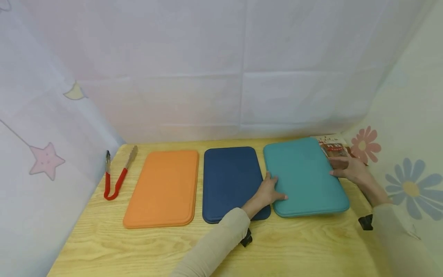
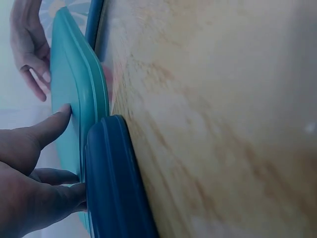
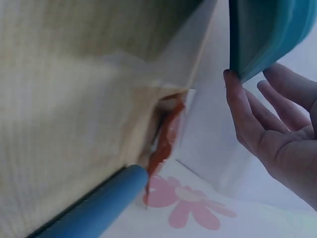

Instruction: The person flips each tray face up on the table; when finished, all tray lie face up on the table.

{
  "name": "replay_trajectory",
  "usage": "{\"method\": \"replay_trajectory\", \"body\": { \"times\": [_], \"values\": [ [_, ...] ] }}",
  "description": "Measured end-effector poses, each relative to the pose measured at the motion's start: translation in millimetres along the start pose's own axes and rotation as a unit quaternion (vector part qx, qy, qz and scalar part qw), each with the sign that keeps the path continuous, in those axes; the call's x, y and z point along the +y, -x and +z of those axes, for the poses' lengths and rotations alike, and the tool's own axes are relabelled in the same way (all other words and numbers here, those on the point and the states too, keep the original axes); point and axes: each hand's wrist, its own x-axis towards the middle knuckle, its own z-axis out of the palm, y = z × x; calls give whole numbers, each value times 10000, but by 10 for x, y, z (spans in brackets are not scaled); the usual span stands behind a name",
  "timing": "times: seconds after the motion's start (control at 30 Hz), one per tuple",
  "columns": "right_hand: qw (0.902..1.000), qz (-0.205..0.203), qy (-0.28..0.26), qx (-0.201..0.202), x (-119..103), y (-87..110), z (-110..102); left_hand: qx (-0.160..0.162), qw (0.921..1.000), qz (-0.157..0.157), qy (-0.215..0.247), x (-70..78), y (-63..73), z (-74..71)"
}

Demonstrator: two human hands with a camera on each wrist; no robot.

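Note:
A teal, flat, rounded rectangular pad (image 1: 304, 173) lies at the right of the table, its right side raised so that it tilts. My left hand (image 1: 264, 192) grips its left edge, thumb on the top face and fingertips down at the side, beside the navy pad (image 1: 230, 181). On the far side, my right hand (image 1: 351, 171) pinches the raised right edge. Fingertips (image 3: 233, 82) show at the pad's underside in the right wrist view. Just behind the right hand is a brown and white printed packet (image 1: 333, 148), partly hidden by the teal pad.
An orange pad (image 1: 162, 188) of similar shape lies to the left. Red-handled tongs (image 1: 115, 184) lie spread near the table's left edge. Hanging cloth (image 1: 194, 96) encloses the wooden table (image 1: 145, 250) at the back and sides. A blue rounded bar (image 3: 99, 203) shows in the right wrist view.

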Motion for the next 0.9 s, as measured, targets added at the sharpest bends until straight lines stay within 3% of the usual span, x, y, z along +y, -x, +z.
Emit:
{"method": "replay_trajectory", "body": {
  "times": [0.23,0.5,0.73,0.9],
  "values": [
    [9990,67,-81,-425,-104,-63,-250,-122,9999,50,100,26,12,-15],
    [9928,272,-917,-723,-242,-80,-383,-146,9996,250,26,90,57,-76],
    [9865,184,-1103,-1195,-361,-62,-412,-105,9984,459,303,123,288,21],
    [9799,252,-1498,-1293,-453,-67,-433,-188,9974,596,346,163,483,110]
  ]
}}
